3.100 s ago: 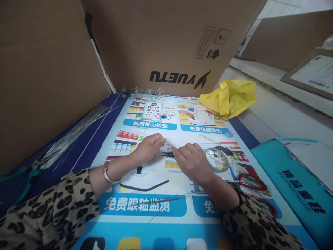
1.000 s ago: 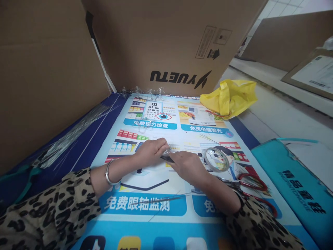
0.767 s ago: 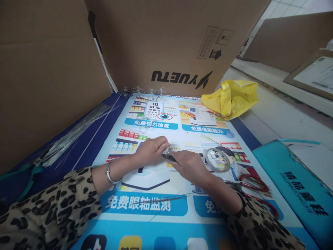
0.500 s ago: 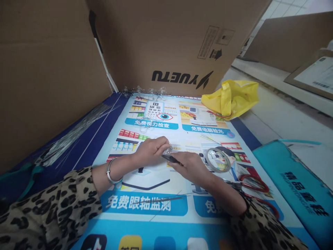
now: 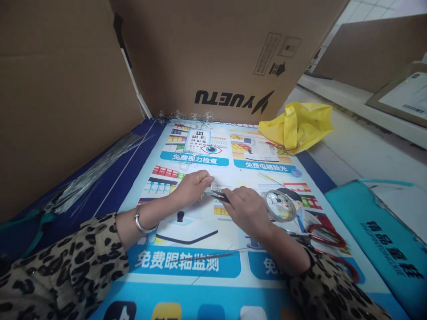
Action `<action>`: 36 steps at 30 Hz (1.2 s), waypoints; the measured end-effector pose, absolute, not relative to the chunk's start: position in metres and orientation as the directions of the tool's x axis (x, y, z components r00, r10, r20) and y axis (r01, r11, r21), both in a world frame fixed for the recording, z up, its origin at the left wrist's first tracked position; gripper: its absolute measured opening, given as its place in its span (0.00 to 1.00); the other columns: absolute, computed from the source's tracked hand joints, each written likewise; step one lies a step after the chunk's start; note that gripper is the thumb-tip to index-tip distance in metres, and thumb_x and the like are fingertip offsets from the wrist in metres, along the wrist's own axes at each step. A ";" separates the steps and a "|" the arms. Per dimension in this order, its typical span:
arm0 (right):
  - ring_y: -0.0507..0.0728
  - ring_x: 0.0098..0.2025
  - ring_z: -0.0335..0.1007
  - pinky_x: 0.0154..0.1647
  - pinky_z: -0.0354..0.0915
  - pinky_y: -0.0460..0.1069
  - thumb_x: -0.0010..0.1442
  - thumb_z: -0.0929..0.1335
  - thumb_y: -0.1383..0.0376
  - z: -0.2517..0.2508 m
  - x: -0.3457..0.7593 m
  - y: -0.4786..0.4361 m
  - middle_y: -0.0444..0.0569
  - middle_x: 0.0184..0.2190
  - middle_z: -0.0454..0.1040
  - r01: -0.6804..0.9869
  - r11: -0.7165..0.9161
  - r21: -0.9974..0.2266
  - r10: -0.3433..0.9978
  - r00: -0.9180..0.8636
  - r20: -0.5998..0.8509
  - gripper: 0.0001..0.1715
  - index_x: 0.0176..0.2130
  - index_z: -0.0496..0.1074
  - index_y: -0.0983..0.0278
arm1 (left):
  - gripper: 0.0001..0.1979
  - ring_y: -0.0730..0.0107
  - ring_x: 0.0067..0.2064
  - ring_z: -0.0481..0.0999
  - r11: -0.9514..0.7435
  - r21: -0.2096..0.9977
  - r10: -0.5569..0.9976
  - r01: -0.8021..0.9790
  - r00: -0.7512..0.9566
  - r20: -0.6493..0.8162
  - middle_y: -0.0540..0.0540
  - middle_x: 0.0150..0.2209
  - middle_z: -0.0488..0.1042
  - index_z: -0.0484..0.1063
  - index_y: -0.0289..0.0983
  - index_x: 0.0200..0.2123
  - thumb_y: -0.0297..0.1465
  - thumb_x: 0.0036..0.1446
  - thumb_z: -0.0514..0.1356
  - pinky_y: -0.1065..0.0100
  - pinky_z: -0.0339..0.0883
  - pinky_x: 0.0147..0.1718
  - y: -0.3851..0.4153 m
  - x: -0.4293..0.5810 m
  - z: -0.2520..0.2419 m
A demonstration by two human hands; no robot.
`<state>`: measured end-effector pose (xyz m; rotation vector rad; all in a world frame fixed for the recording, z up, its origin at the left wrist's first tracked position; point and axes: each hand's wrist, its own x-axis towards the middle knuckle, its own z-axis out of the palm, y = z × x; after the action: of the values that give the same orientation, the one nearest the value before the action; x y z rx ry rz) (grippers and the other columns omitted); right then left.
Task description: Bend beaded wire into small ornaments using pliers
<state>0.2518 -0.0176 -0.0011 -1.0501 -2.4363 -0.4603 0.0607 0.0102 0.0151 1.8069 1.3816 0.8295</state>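
My left hand pinches a small clear wire loop between thumb and fingertips. Closed round a slim, dark two-jawed tool, my right hand is just to the right of it. The tool's narrow metal jaws point left and reach the loop. Whether they grip it, I cannot tell. Below both hands, a few thin dark wires lie on the printed sheet. A clear round roll is beside my right hand, and red-handled scissors lie near my right forearm.
Wire strands and teal-handled pliers lie on the left. Clear wire pieces sit at the back, against a cardboard box. A yellow plastic bag stands back right, with a teal box at the right edge.
My left hand has shifted slightly left and up from the tool. My right hand has turned a little, and the tool's two jaws now show apart.
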 end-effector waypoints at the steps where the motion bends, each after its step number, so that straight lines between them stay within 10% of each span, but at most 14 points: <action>1: 0.54 0.31 0.61 0.32 0.53 0.50 0.60 0.62 0.63 -0.001 0.251 -0.019 0.48 0.25 0.69 0.726 0.667 0.169 0.567 -0.642 0.517 0.12 0.41 0.70 0.67 | 0.14 0.73 0.22 0.62 -0.148 0.853 0.973 0.500 0.227 0.036 0.54 0.16 0.62 0.62 0.38 0.22 0.38 0.56 0.49 0.73 0.54 0.23 0.010 0.061 0.015; 8: 0.54 0.30 0.58 0.30 0.49 0.51 0.59 0.62 0.71 0.003 0.248 -0.023 0.47 0.26 0.67 0.630 0.680 0.375 0.442 -0.760 0.476 0.12 0.44 0.68 0.68 | 0.15 0.77 0.14 0.55 0.021 0.923 0.964 0.384 0.238 -0.121 0.58 0.10 0.56 0.62 0.38 0.24 0.42 0.55 0.50 0.75 0.49 0.16 0.005 0.065 0.011; 36: 0.53 0.30 0.58 0.29 0.50 0.51 0.60 0.61 0.71 0.002 0.245 -0.025 0.46 0.25 0.68 0.629 0.689 0.361 0.447 -0.760 0.471 0.12 0.44 0.67 0.68 | 0.14 0.76 0.17 0.54 -0.084 0.891 0.972 0.447 0.232 -0.025 0.56 0.13 0.55 0.62 0.38 0.22 0.39 0.55 0.49 0.73 0.48 0.18 0.003 0.066 0.013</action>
<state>0.2447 -0.0254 0.0021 -0.8445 -2.5545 -0.7308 0.0660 0.0029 0.0134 1.6700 1.3392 0.7922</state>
